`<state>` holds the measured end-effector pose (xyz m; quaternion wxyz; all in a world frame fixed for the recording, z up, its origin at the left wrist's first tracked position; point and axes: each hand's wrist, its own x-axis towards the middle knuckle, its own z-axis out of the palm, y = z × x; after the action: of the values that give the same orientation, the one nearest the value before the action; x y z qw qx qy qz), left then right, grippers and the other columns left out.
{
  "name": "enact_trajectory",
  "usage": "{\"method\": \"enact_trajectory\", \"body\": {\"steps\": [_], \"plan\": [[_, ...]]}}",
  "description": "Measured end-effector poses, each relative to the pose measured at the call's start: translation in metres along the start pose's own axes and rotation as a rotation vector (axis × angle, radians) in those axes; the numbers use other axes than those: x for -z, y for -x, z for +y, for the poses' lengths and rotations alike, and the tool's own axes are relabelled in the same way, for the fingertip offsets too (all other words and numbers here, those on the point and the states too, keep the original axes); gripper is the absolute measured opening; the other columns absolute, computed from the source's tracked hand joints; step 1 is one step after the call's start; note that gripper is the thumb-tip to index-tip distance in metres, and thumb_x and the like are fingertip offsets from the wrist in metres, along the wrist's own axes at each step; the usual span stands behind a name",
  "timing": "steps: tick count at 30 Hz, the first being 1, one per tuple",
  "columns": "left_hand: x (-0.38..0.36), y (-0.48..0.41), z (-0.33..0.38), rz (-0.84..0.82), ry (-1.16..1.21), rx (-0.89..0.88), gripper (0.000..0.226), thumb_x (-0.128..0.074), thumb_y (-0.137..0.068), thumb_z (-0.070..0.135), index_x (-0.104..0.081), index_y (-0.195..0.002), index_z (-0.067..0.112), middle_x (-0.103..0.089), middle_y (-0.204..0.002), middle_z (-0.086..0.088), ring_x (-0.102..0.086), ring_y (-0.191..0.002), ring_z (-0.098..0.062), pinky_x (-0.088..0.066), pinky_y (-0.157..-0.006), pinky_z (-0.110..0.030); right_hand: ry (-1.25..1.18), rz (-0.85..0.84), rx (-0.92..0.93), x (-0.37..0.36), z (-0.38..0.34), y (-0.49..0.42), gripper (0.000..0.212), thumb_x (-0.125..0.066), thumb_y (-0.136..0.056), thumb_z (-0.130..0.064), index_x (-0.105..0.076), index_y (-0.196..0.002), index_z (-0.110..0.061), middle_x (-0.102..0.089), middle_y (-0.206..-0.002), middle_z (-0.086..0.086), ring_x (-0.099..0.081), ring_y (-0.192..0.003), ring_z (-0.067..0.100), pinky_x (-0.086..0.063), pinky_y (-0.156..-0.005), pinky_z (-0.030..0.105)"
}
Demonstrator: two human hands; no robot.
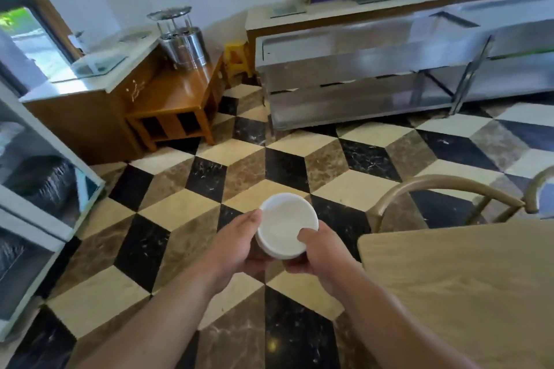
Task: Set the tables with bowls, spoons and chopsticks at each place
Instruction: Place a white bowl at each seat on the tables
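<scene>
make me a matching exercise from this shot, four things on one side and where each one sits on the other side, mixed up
Things
1. white bowls
2. steel canister
3. yellow stool
4. curved-back chair

Places
A. on the floor, left of the steel counter
B. on the brown side table
C. held between the left hand and right hand
D. behind the light wooden table

Pairs: 1-C, 2-B, 3-A, 4-D

Bowls [286, 226] centre, table [464, 293] right
Your left hand [236, 244] and right hand [317, 252] flank the bowls; the table lies right of your right hand, chair [443, 180] behind it, counter [344, 66] far ahead
</scene>
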<state>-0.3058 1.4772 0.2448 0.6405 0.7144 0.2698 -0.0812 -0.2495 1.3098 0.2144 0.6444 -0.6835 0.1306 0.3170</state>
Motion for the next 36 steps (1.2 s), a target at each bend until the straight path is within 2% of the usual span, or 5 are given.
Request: {"method": "enact_trajectory", "body": {"steps": [9,15,19,25,36], "plan": [[0.033,-0.157,0.114,-0.097,-0.11,-0.096,0.027,-0.046,-0.101,0.072,-0.062,-0.112,0.054,-0.063,-0.13,0.002,-0.069,-0.117,-0.026,-0.067,-0.074,-0.032,-0.091,0.114,0.092,-0.024,-0.136,-0.116,0.043,-0.053,-0.108,-0.023,-0.048,-0.149,-0.031,-0.065,-0.118,0.01,-0.076,-0.096,0.031,-0.07,-0.076,0.05],[0.04,-0.276,0.174,-0.279,-0.163,-0.244,0.023,-0.049,-0.105,0.067,-0.064,-0.116,0.054,-0.072,-0.116,0.006,-0.079,-0.09,-0.012,-0.066,-0.067,-0.026,-0.163,0.308,0.16,-0.027,-0.196,-0.179,0.035,-0.055,-0.108,-0.024,-0.048,-0.141,-0.033,-0.068,-0.115,0.011,-0.08,-0.091,0.03,-0.07,-0.071,0.044],[0.024,-0.356,0.253,-0.582,-0.193,-0.224,0.037,-0.053,-0.103,0.066,-0.064,-0.133,0.046,-0.071,-0.124,-0.003,-0.083,-0.092,-0.022,-0.069,-0.083,-0.047,-0.389,0.516,0.215,-0.019,-0.247,-0.208,0.034,-0.057,-0.108,-0.024,-0.05,-0.14,-0.035,-0.067,-0.12,0.012,-0.081,-0.089,0.029,-0.067,-0.067,0.037],[0.004,-0.374,0.259,-0.674,-0.278,-0.305,0.053,-0.05,-0.101,0.072,-0.058,-0.142,0.04,-0.069,-0.127,0.001,-0.082,-0.085,-0.011,-0.069,-0.076,-0.035,-0.409,0.554,0.169,-0.006,-0.244,-0.214,0.029,-0.062,-0.107,-0.027,-0.053,-0.132,-0.038,-0.069,-0.119,0.014,-0.083,-0.081,0.028,-0.069,-0.069,0.042],[-0.2,-0.481,0.322,-0.949,-0.519,-0.228,0.039,-0.056,-0.104,0.061,-0.06,-0.135,0.039,-0.073,-0.121,-0.006,-0.084,-0.082,-0.023,-0.068,-0.068,-0.033,-0.686,0.84,0.183,0.145,-0.242,-0.31,0.023,-0.058,-0.107,-0.026,-0.056,-0.129,-0.032,-0.075,-0.113,0.018,-0.083,-0.077,0.026,-0.067,-0.065,0.04]]}}
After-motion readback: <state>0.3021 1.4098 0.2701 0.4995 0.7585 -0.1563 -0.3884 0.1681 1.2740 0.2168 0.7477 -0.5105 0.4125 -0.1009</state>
